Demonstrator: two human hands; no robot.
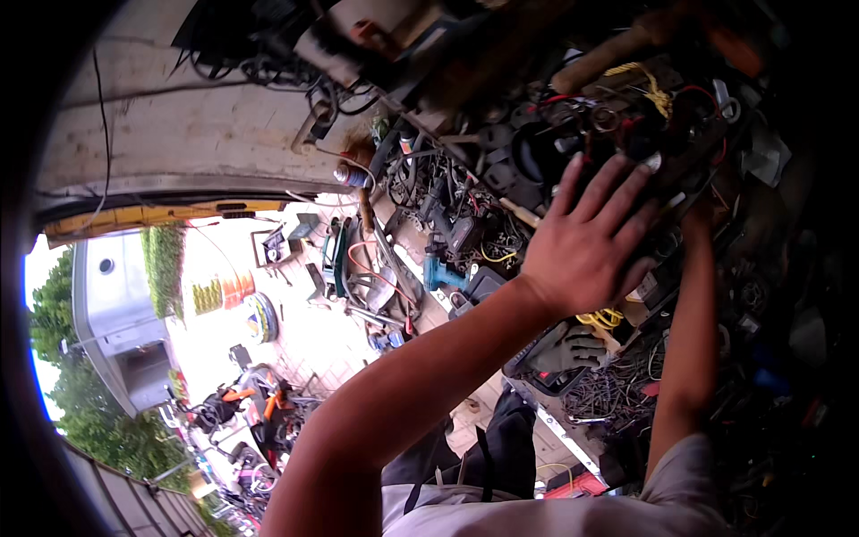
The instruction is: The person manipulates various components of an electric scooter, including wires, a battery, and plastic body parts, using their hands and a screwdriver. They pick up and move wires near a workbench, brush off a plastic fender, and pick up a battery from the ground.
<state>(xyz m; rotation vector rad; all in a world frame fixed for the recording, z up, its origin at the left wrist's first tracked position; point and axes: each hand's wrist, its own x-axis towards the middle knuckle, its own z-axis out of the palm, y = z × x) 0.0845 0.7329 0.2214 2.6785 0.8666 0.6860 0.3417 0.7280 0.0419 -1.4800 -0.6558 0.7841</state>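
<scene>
My left hand hovers palm down over a bench crowded with tools, fingers outstretched and apart. Beyond its fingertips lie dark metal parts and a yellow rope. Behind it, my right hand reaches into the dark clutter; its fingers are too hidden to tell what they touch. Left of my hands are a teal power tool and black tools among tangled cables. Below my left hand, a grey glove rests in an open black case beside a heap of rusty small metal pieces.
The metal-edged bench runs diagonally beside my legs. A dirty wall with hanging cables is at upper left. Outside, on sunlit paving, stand tools, a tyre, motorbikes and a grey trailer.
</scene>
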